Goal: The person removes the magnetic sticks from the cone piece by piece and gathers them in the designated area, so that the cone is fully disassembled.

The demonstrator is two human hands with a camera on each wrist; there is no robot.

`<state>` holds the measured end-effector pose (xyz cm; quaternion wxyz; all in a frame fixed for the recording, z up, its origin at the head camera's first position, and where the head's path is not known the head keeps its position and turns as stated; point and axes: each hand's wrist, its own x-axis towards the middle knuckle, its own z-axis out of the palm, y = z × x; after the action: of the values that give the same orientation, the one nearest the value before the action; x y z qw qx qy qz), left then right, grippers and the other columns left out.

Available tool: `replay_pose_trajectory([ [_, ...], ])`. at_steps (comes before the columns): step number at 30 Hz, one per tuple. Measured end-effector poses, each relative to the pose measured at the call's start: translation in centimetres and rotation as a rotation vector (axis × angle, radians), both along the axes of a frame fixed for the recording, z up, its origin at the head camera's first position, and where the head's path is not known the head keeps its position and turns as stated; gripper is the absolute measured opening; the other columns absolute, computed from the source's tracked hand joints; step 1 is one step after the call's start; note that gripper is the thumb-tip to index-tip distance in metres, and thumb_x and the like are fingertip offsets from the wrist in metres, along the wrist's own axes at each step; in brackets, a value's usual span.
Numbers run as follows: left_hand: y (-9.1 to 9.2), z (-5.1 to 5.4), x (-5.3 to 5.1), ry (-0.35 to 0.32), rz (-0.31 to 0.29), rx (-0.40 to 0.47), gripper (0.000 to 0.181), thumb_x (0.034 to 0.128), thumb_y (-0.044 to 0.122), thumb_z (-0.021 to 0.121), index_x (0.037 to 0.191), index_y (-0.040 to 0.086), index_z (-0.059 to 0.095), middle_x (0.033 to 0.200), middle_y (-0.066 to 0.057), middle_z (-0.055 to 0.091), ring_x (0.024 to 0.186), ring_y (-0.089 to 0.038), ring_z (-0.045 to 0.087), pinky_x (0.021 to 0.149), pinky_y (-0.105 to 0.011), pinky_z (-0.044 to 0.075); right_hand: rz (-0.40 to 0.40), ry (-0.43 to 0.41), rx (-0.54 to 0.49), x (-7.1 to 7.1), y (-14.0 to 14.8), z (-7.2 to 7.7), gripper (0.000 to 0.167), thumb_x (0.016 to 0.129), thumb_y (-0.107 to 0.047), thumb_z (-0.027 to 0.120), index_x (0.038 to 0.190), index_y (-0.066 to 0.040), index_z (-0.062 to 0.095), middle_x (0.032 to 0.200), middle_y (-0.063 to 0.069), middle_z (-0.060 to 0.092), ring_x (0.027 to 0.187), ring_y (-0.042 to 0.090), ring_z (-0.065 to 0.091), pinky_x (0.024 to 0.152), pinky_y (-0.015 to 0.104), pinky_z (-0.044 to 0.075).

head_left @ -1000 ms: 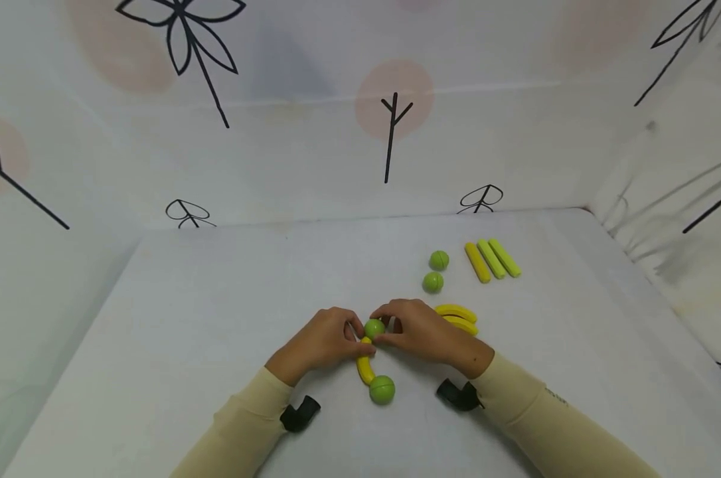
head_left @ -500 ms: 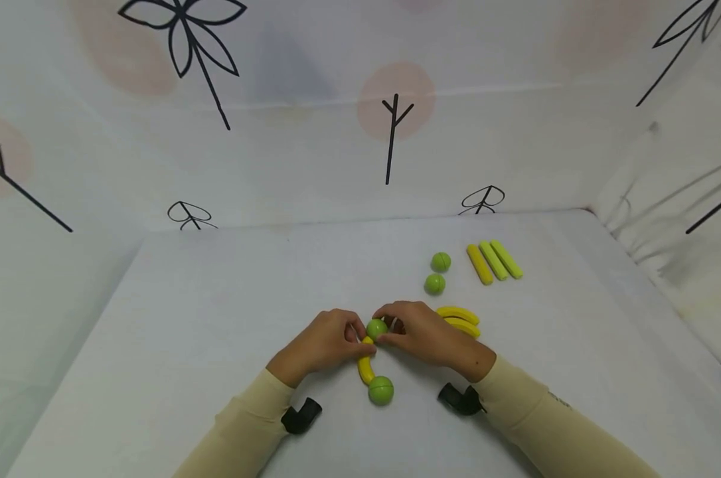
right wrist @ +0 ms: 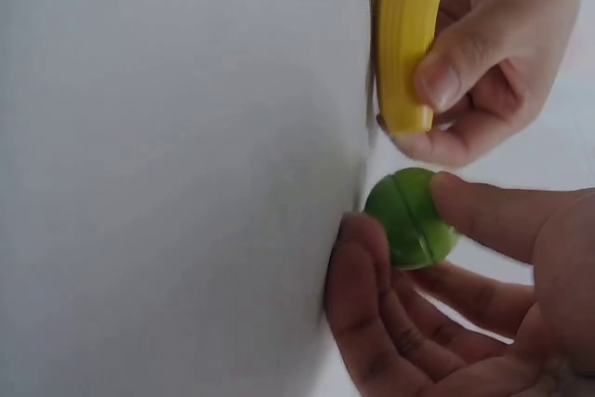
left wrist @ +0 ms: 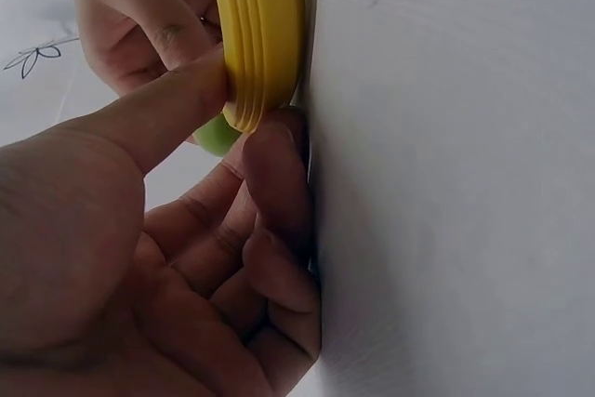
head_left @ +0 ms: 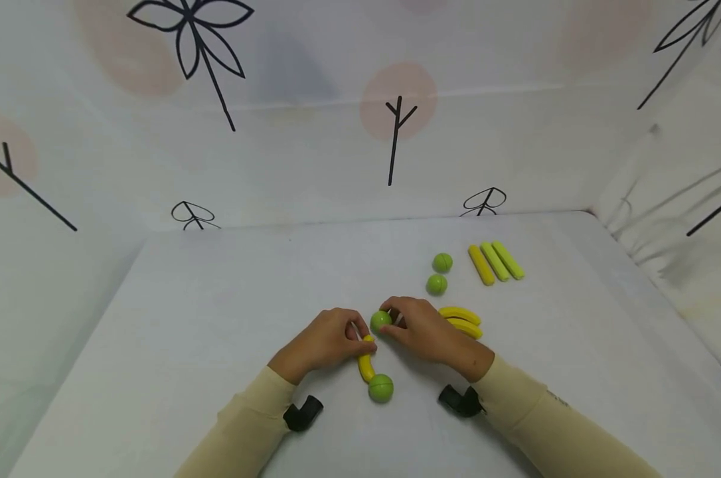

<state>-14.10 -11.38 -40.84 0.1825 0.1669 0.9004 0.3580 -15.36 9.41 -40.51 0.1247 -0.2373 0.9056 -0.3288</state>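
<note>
My left hand (head_left: 327, 340) pinches the far end of a small yellow toy banana (head_left: 366, 367) between thumb and fingers; it lies on the white table. A green ball (head_left: 381, 388) with a groove round it sits against the banana's near end. My right hand (head_left: 423, 330) holds a second green ball (head_left: 380, 322) between thumb and fingers, just beyond the banana's far end. In the right wrist view a small gap shows between this ball (right wrist: 410, 218) and the banana (right wrist: 406, 44). The left wrist view shows the banana's ridged end (left wrist: 257, 39) between my thumb and fingertip.
Two more yellow bananas (head_left: 461, 321) lie beside my right wrist, partly hidden by it. Beyond them stand two green balls (head_left: 437, 285). Farther right lie a yellow stick (head_left: 481, 265) and two yellow-green sticks (head_left: 501, 260). Black wrist mounts (head_left: 303, 413) hang under both sleeves.
My right hand has moved its green ball slightly away from the banana's far end, so a gap has opened between them. The left hand stays on the banana.
</note>
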Motion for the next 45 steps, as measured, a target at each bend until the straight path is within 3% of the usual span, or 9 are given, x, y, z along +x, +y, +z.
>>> replay_pose_trajectory([
  [6, 0.0, -0.2, -0.1, -0.022, -0.002, 0.004, 0.019, 0.0853, 0.03, 0.08, 0.09, 0.015, 0.069, 0.07, 0.004, 0.062, 0.065, -0.01, 0.055, 0.06, -0.024, 0.042, 0.0, -0.026, -0.007, -1.0, 0.7, 1.0, 0.027, 0.092, -0.019, 0.073, 0.115, -0.008, 0.066, 0.099, 0.003, 0.07, 0.083, 0.011, 0.063, 0.072, 0.026, 0.053],
  [13, 0.0, -0.1, -0.1, -0.034, 0.005, -0.008, 0.02, 0.0853, 0.032, 0.08, 0.09, 0.016, 0.068, 0.071, 0.004, 0.061, 0.065, -0.01, 0.054, 0.06, -0.024, 0.042, -0.064, 0.1, 0.104, -4.2, 3.1, 3.3, 0.033, 0.092, -0.022, 0.073, 0.123, -0.011, 0.066, 0.108, 0.008, 0.071, 0.08, 0.017, 0.059, 0.067, 0.028, 0.05],
  [21, 0.0, -0.3, -0.2, -0.048, 0.021, -0.021, 0.021, 0.0846, 0.033, 0.08, 0.089, 0.017, 0.067, 0.071, 0.004, 0.06, 0.066, -0.01, 0.053, 0.06, -0.024, 0.042, -0.083, 0.162, 0.22, -7.4, 5.2, 2.6, 0.038, 0.092, -0.02, 0.073, 0.126, -0.005, 0.065, 0.11, 0.013, 0.072, 0.082, 0.019, 0.062, 0.072, 0.033, 0.051],
  [25, 0.0, -0.4, -0.2, -0.049, 0.02, -0.015, 0.021, 0.0846, 0.032, 0.08, 0.089, 0.016, 0.067, 0.071, 0.004, 0.06, 0.066, -0.01, 0.053, 0.06, -0.024, 0.042, -0.091, 0.145, 0.247, -8.1, 5.1, 2.5, 0.039, 0.091, -0.021, 0.074, 0.126, -0.005, 0.065, 0.11, 0.014, 0.072, 0.082, 0.02, 0.063, 0.07, 0.032, 0.051],
  [32, 0.1, -0.2, -0.2, -0.044, 0.021, -0.019, 0.021, 0.0851, 0.033, 0.08, 0.09, 0.016, 0.067, 0.071, 0.004, 0.06, 0.066, -0.01, 0.052, 0.06, -0.024, 0.042, -0.106, 0.107, 0.3, -8.9, 5.0, 2.3, 0.039, 0.092, -0.022, 0.073, 0.126, -0.005, 0.065, 0.113, 0.014, 0.07, 0.096, 0.026, 0.063, 0.083, 0.041, 0.053],
  [45, 0.2, -0.2, -0.1, -0.043, 0.025, -0.013, 0.022, 0.0845, 0.031, 0.08, 0.089, 0.014, 0.067, 0.071, 0.003, 0.059, 0.066, -0.011, 0.052, 0.059, -0.023, 0.041, -0.086, 0.08, 0.333, -9.0, 4.9, 2.2, 0.042, 0.093, -0.023, 0.072, 0.13, -0.005, 0.062, 0.113, 0.015, 0.07, 0.097, 0.027, 0.063, 0.084, 0.042, 0.053],
])
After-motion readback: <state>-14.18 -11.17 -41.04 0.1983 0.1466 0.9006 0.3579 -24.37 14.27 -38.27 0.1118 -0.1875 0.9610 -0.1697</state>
